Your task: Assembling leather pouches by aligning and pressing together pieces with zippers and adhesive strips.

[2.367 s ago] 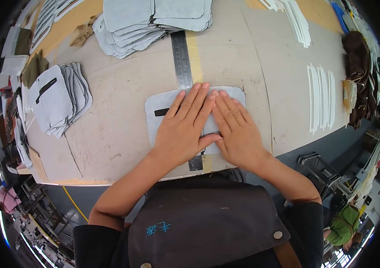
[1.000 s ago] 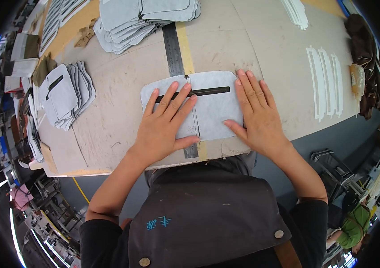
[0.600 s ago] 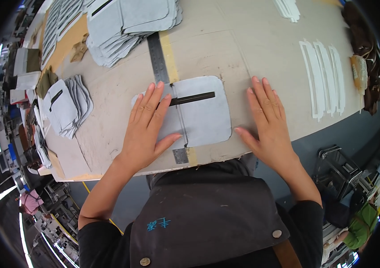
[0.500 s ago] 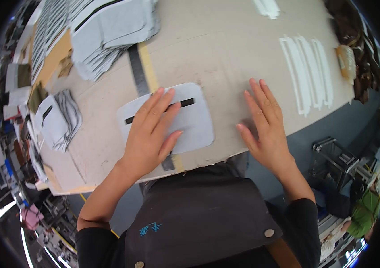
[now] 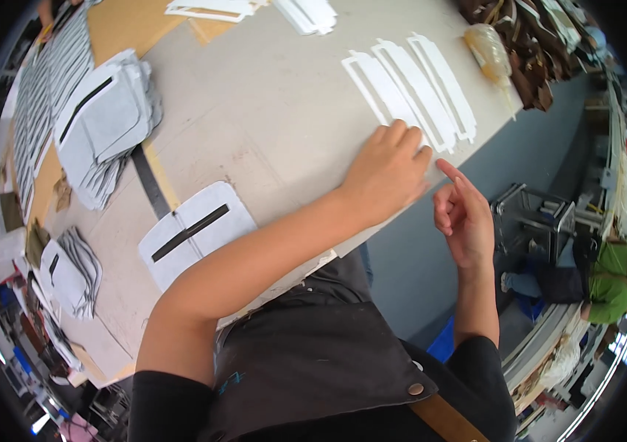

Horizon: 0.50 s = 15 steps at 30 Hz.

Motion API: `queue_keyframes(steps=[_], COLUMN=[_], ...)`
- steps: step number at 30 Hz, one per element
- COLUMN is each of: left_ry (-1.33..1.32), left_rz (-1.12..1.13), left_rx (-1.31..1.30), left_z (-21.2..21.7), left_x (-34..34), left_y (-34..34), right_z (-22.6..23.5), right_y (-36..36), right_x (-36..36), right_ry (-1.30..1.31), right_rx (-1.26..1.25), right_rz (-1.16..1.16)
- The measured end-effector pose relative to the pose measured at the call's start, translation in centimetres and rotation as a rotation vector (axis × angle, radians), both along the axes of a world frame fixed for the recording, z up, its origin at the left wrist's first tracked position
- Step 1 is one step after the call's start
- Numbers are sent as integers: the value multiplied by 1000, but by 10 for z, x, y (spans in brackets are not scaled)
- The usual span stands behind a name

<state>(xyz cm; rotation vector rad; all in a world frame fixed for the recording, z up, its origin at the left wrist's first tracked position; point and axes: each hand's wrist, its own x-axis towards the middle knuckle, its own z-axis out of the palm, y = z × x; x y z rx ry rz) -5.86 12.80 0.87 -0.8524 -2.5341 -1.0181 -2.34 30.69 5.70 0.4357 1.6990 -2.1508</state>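
My left hand (image 5: pixel 388 171) reaches across to the right and rests at the table's near edge, fingers curled down over the near end of the leftmost white slotted strip (image 5: pixel 368 87). Its fingertips are hidden, so whatever lies under them does not show. Just right of it, beyond the edge, is my right hand (image 5: pixel 464 217), index finger stretched out, other fingers bent, nothing seen in it. Two more white strips (image 5: pixel 418 96) lie alongside. A pale grey fabric panel (image 5: pixel 217 232) with a black-lined slot lies flat, partly covered by my left forearm.
Stacks of grey panels (image 5: pixel 111 110) and a smaller pile (image 5: pixel 70 272) lie on the left of the table (image 5: pixel 254 118). More white strips (image 5: pixel 306 15) are at the back. A plastic-wrapped roll (image 5: pixel 488 53) and brown material (image 5: pixel 538 44) sit far right. A black metal frame (image 5: pixel 534 221) stands beyond the edge.
My left hand has left the grey panel and crossed right to the white strips. My right hand has shifted off the table's edge, its fingers now partly bent. The view has swung right.
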Motion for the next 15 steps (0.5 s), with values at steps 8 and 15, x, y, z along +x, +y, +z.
queue_keyframes(steps=[8,15], left_ry=[148,208], left_rz=[166,259], left_rx=[-104,-161], left_z=[-6,-12], left_x=[2,7], left_y=[29,30], right_z=[-25,-23], right_y=[33,30], right_x=[-11,-19], right_ry=[-82,-147], right_rx=[-208,-273], right_rz=[-52,-106])
